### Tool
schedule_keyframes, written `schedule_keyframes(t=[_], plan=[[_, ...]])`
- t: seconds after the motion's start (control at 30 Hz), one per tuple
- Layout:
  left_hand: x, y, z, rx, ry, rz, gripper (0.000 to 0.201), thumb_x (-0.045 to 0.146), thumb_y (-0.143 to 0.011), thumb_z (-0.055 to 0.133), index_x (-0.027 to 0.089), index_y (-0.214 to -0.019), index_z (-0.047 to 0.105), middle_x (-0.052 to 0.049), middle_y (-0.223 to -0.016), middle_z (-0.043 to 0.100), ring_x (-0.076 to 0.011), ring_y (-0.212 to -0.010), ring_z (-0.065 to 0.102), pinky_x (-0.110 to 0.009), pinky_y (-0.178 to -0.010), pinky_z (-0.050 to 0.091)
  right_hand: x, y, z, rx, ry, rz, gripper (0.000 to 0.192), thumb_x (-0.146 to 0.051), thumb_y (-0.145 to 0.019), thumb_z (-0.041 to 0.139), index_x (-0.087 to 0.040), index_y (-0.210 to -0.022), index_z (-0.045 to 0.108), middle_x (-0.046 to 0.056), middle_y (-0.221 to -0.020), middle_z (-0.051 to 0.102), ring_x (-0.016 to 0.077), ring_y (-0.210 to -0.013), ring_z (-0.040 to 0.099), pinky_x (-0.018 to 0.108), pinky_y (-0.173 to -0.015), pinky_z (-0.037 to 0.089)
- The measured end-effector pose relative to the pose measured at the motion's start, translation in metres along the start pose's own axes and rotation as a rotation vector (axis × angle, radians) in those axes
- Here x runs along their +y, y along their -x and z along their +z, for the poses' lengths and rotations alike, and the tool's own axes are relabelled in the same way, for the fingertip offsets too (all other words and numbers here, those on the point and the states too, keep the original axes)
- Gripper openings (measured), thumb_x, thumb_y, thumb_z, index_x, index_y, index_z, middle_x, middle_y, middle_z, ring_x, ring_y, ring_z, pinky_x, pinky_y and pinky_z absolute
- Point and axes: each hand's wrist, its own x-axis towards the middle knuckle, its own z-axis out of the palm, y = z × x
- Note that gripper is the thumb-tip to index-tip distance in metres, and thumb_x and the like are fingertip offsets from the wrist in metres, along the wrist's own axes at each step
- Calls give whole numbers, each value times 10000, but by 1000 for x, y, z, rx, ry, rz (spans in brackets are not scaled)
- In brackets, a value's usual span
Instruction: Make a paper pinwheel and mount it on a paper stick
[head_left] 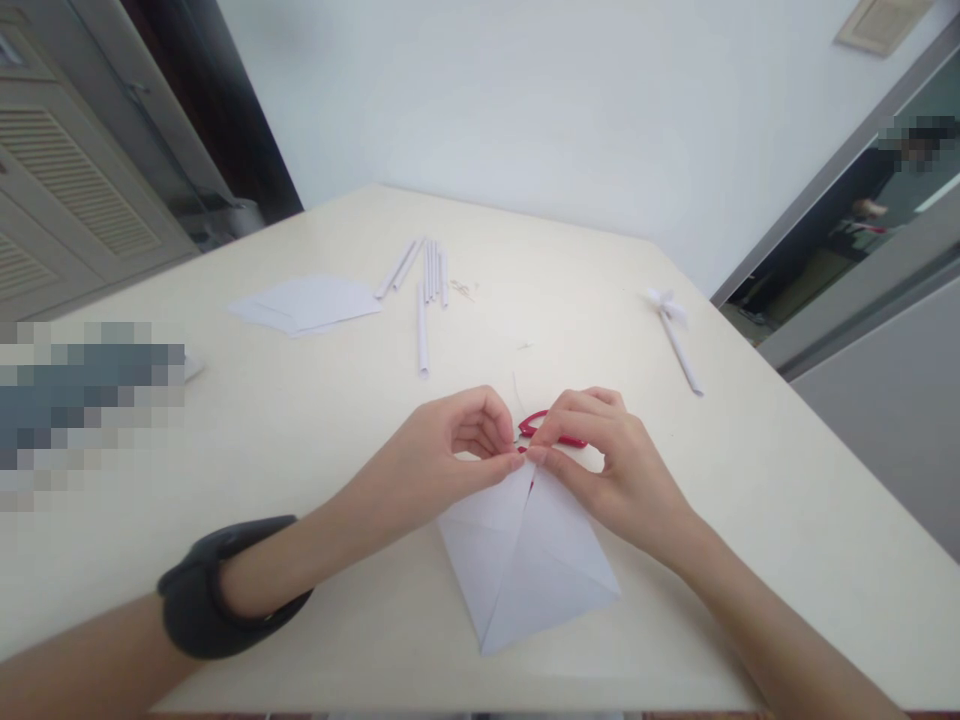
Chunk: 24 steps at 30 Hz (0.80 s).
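A white sheet of paper [525,570] with fold creases and a slit near its upper corner hangs between my hands, close to the table's front edge. My left hand [469,440] pinches that upper corner between thumb and curled fingers. Right beside it, my right hand [592,440] pinches the same corner with thumb and index finger, so the fingertips nearly meet. Red-handled scissors [534,422] lie on the table behind the fingers, partly covered by the hands and paper. A thin thread or wire [515,388] rises just beyond the left fingertips.
On the table [360,420] lie several rolled paper tubes [431,270], a stack of paper sheets [307,303] and small thin bits [463,290]. A paper pinwheel on a tube [679,345] rests at the right. A person [862,200] is visible through the doorway.
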Motion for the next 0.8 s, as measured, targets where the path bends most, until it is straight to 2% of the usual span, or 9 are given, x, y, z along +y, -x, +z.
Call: schedule_keyframes(t=[0.43, 0.6, 0.8], plan=[[-8, -1, 0, -14, 1, 98, 161, 314, -808, 596, 188, -787, 498, 22, -777, 556, -117, -745, 562, -268, -727, 476, -2, 0, 1, 34, -15, 32, 144, -177, -831, 604, -182, -697, 553, -47, -719, 534, 92, -693, 488, 318, -831, 323], [-8, -1, 0, -2, 18, 123, 117, 293, -825, 577, 193, -807, 519, 30, -782, 574, -107, -754, 571, -247, -731, 476, -1, -1, -5, 1, -127, 106, 142, -229, -862, 572, -214, -728, 616, -51, -771, 614, 97, -724, 548, 329, -845, 353], [-5, 0, -1, -14, -17, 91, 48, 232, -838, 556, 187, -850, 569, 20, -829, 621, -106, -794, 600, -232, -762, 475, -3, -3, -6, -17, -240, 186, 97, -175, -832, 578, -206, -740, 586, -39, -799, 595, 102, -754, 575, 277, -765, 437]])
